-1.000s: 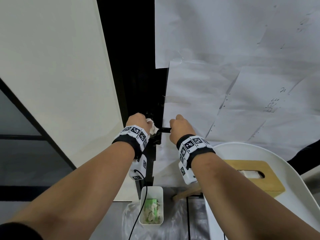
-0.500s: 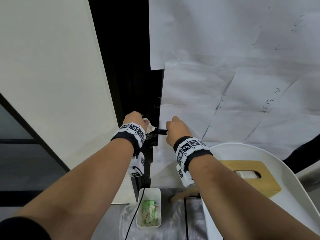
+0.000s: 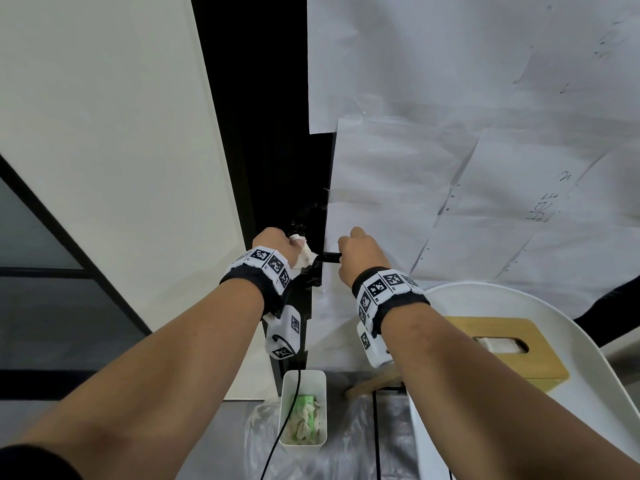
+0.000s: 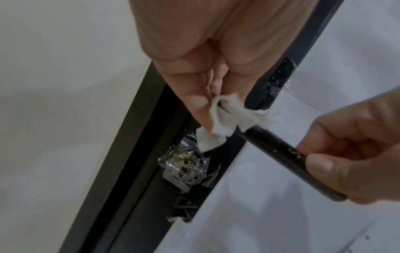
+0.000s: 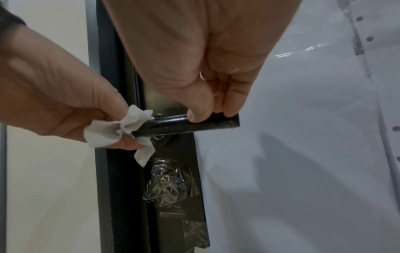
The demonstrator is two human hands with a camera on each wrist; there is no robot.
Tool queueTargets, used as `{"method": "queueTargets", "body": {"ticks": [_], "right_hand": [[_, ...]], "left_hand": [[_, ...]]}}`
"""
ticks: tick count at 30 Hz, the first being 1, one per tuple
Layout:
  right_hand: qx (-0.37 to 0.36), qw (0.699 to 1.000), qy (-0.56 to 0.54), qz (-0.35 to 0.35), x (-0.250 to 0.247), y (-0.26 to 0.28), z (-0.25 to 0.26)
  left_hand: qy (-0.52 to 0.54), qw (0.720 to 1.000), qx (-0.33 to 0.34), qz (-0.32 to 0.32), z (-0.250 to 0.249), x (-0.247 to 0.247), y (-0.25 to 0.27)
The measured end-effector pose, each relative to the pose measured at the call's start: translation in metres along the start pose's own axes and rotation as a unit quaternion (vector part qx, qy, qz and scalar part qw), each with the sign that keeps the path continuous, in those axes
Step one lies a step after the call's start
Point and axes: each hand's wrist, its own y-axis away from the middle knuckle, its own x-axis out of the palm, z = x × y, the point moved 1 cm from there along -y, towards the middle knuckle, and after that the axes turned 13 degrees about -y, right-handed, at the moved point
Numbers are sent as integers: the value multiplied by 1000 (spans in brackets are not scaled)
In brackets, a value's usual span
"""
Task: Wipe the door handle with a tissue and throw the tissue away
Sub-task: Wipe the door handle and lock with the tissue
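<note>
On the paper-covered door, the right hand pinches the free end of the black door handle at 3 o'clock, while the left hand, fingers curled, pinches the white tissue against its 9 o'clock end.

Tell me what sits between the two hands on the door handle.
Only a bare stretch of the black door handle separates the tissue pinched by the left hand from the right hand gripping the free end; the right wrist view shows it best.
</note>
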Motion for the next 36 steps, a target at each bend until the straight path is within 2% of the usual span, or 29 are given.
{"method": "queueTargets", "body": {"ticks": [3,7,13,15,19,21,24,26,29,33,36], "right_hand": [[-3,1000,2,2,0,-1,0],[3,1000,-2,8,0,-2,0],[0,1000,8,0,1,0,0],[2,1000,5,0,2,0,-1],[0,1000,8,-5,3,0,-1],[0,1000,7,-7,5,-1,-3],[3,1000,3,-12,6,-1,-5],[2,1000,1,-12,8,-1,-6],[-1,1000,-4,-12,8,0,-8],[2,1000,-7,-17,10,-2,-9],[1,1000,-6,-15,10,-2,-10]], "left_hand": [[67,998,-11,18,-1,2,-2],[90,995,-5,47,-4,2,-2],[109,993,-23,46,-2,5,3],[83,996,-15,42,-1,3,7],[-42,998,20,45,1,-7,15],[-74,996,38,11,4,-10,16],[-25,995,76,-62,1,-8,18],[8,993,74,-96,3,-2,25],[-15,986,102,-131,0,9,29],[-45,993,98,-47,-5,2,23],[-35,984,167,-46,-10,-3,29]]}}
